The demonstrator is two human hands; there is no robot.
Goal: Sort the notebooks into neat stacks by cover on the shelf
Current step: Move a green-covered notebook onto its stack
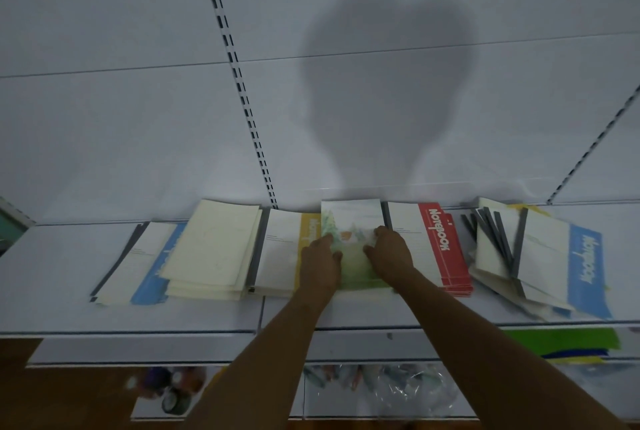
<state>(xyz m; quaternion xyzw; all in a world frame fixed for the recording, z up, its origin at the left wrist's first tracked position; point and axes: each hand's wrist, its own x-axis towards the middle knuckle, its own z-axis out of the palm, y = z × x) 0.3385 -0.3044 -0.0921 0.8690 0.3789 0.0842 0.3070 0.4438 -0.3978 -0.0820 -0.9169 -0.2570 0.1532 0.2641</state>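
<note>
Left hand (320,258) and right hand (389,251) lie flat, fingers relaxed, on the green notebook (349,249), apparently squaring it between yellow stack (282,253) and red stack (436,249).

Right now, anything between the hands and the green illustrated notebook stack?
Nothing visible. The left hand and right hand already rest on the green illustrated notebook stack, which sits between the yellow stack and the red stack.
</note>
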